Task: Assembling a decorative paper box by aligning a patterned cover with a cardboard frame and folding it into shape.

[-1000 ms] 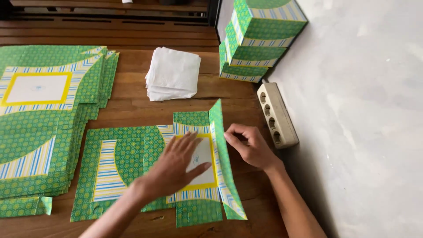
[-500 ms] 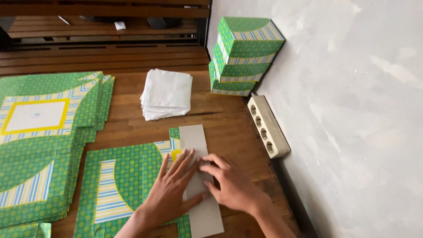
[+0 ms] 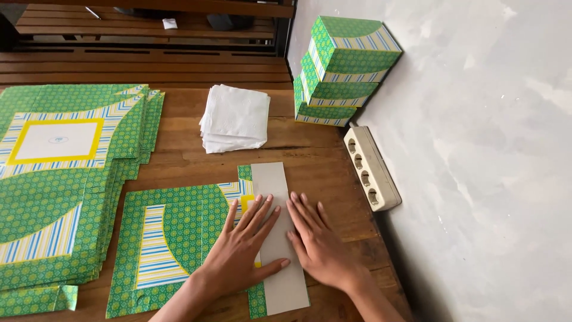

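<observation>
Folded over since a second ago, the grey flap (image 3: 277, 232) of the box blank (image 3: 179, 247) lies near on the desk (image 3: 310, 158), both hands, left (image 3: 241, 247) and right (image 3: 319, 244), flat and grasping nothing, pressing its crease.

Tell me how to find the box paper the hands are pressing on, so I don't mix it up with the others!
Start at the wooden table beside the grey wall. Skip the tall stack of flat green sheets on its left side and look nearer the front edge, where one flat green box sheet lies alone. Only this one has a plain grey flap folded over, with the left hand and right hand flat on it.
</observation>
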